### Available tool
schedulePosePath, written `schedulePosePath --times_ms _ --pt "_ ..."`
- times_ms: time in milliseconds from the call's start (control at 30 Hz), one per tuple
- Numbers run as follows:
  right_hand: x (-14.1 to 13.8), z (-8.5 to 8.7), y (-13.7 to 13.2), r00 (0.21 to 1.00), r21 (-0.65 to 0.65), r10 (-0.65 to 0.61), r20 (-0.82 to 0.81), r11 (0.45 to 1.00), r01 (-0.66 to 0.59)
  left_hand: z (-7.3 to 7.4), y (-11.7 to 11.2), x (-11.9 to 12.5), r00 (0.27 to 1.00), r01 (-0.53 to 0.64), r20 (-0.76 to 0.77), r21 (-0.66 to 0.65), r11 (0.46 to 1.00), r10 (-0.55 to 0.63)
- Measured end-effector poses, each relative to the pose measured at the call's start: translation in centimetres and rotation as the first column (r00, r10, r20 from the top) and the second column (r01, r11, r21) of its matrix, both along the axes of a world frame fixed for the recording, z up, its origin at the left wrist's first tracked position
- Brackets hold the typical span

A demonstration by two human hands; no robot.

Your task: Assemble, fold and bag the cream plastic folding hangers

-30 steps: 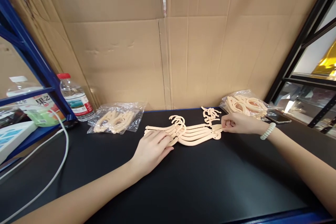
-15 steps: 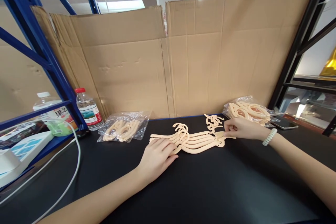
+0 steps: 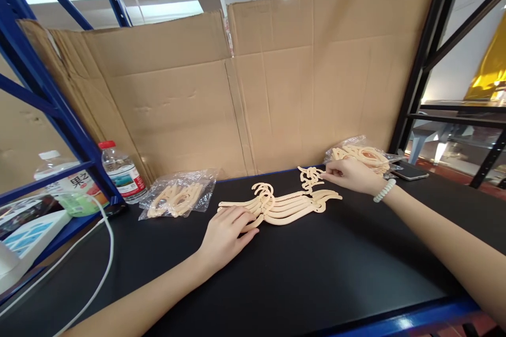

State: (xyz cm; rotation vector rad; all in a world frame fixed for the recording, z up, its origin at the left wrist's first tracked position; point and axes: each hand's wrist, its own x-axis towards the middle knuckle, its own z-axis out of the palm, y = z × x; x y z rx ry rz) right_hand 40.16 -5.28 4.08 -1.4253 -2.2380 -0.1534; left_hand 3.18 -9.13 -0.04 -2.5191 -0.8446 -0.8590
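Several cream plastic clothes hangers (image 3: 290,209) lie fanned together on the black table, their curved hooks bunched near the middle. My left hand (image 3: 229,231) is curled over their left arms, its thumb lying along the near side; it covers part of them. Just behind the hangers' right ends sits a small heap of loose curved cream pieces (image 3: 310,176). My right hand (image 3: 350,175) is at the right edge of that heap with fingertips pinched together. Whether a small piece is between those fingertips is hidden.
Clear bags of cream plastic parts lie at left (image 3: 177,200) and at right (image 3: 361,155). A phone (image 3: 409,171) rests by the right bag. Bottles, a red-capped one (image 3: 124,174) among them, and a white cable (image 3: 108,253) are at left. Cardboard (image 3: 177,116) walls the back.
My right hand has moved from the hangers' right ends up to the heap of loose pieces. My left hand stays on the hangers. The camera view has shifted a little.
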Motion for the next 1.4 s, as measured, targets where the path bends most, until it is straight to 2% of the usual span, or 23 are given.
schedulePosePath --times_ms 367,667,900,1067,1200,1400 --pt "0.2 0.6 -0.1 0.998 0.142 -0.06 -0.006 0.988 0.06 0.5 -0.2 0.4 1.0 0.022 0.021 0.034 0.999 -0.022" --pt "-0.1 0.1 0.2 0.987 0.248 -0.156 -0.046 0.955 0.163 0.6 -0.4 0.5 0.999 0.045 0.028 0.053 0.998 -0.047" --pt "0.2 0.4 0.3 0.973 0.323 -0.225 -0.045 0.919 0.227 0.6 -0.4 0.6 0.997 0.064 0.042 0.049 0.997 -0.066" --pt "0.0 1.2 -0.3 0.949 0.408 -0.311 -0.049 0.861 0.303 0.5 -0.5 0.6 0.996 0.06 0.068 0.049 0.997 -0.063" --pt "-0.4 1.4 -0.8 0.952 0.44 -0.305 -0.025 0.851 0.285 0.5 -0.5 0.6 0.996 0.047 0.078 0.026 0.999 -0.049" --pt "0.2 0.8 -0.7 0.956 0.434 -0.29 -0.045 0.857 0.28 0.1 -0.2 0.6 0.994 0.05 0.103 -0.022 0.999 -0.047"
